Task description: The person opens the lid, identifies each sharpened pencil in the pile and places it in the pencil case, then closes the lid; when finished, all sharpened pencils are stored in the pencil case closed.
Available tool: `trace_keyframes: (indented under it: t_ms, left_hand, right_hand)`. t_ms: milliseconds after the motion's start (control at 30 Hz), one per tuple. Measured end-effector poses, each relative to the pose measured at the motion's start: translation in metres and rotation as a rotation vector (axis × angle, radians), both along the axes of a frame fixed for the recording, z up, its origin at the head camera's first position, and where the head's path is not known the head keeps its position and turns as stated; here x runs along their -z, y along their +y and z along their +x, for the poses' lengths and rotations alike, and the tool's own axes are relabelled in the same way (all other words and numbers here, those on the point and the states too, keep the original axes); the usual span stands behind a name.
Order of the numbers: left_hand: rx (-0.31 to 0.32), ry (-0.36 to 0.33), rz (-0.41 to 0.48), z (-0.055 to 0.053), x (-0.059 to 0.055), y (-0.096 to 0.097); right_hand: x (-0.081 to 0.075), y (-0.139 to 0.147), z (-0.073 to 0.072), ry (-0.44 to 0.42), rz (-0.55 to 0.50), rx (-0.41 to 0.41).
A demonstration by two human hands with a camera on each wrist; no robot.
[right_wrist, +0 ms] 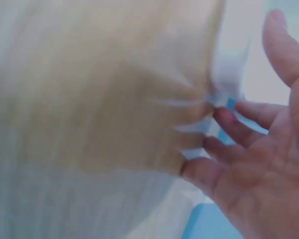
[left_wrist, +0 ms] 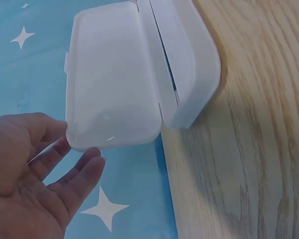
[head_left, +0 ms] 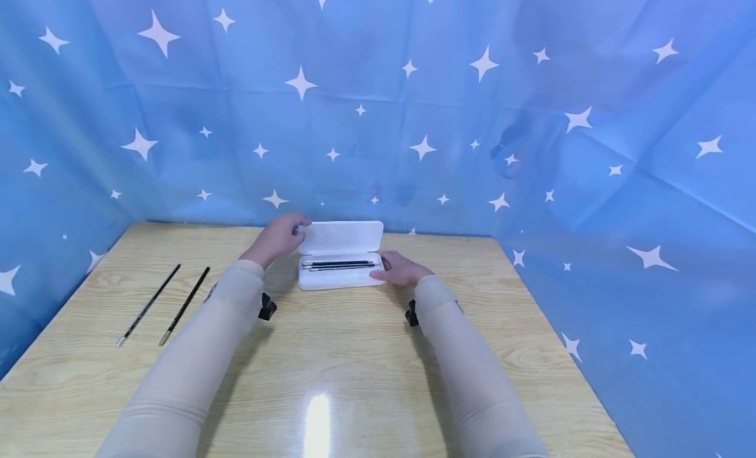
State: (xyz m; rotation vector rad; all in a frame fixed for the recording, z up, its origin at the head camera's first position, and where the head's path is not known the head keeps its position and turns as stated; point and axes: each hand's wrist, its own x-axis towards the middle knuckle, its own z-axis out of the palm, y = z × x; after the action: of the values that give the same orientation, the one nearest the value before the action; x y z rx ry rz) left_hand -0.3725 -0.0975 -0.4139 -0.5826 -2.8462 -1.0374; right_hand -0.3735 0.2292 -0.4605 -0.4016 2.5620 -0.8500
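In the head view, a white pencil case (head_left: 341, 286) lies on the table with its lid (head_left: 344, 237) raised at the back. Inside the case are dark pencils (head_left: 339, 264), side by side. My left hand (head_left: 277, 237) holds the lid's upper left corner. The left wrist view shows the thumb and fingers bent about that corner of the lid (left_wrist: 112, 74). At the case's right end, my right hand (head_left: 404, 270) grips it, thumb over the front and fingers toward the back. The right wrist view is blurred and shows the fingers spread.
Two more dark pencils lie apart on the left of the table, one (head_left: 149, 305) outside the other (head_left: 185, 306). A blue curtain (head_left: 366, 163) with white stars hangs behind the wooden table (head_left: 366, 353) and along its sides.
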Motion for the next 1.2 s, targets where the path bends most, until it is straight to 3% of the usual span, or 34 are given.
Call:
trace_keyframes:
  t_ms: [133, 233, 333, 467, 600, 967, 1200]
  left_hand:
    - [0.022, -0.005, -0.001, 0.001, 0.002, -0.001]
    - [0.030, -0.002, -0.003, 0.002, 0.005, -0.003]
    - [0.027, 0.017, -0.013, 0.002, 0.006, -0.004]
    - [0.031, 0.044, -0.026, 0.001, 0.006, -0.004]
    - [0.041, 0.052, -0.032, 0.000, 0.007, -0.003]
    - [0.045, 0.034, -0.004, 0.005, 0.010, -0.006]
    - [-0.023, 0.018, 0.024, 0.011, 0.013, -0.009]
  right_hand:
    - [-0.013, 0.008, -0.003, -0.009, -0.143, 0.088]
    - [-0.020, 0.007, -0.008, 0.082, -0.225, 0.119]
    - [-0.030, 0.000, -0.010, 0.166, -0.249, 0.096]
    - [-0.037, -0.009, -0.008, 0.226, -0.203, 0.075]
    - [-0.036, -0.013, -0.008, 0.271, -0.146, 0.106]
    - [-0.033, -0.025, -0.002, 0.420, -0.204, 0.240]
    - [-0.035, -0.027, 0.000, 0.451, -0.172, 0.277]
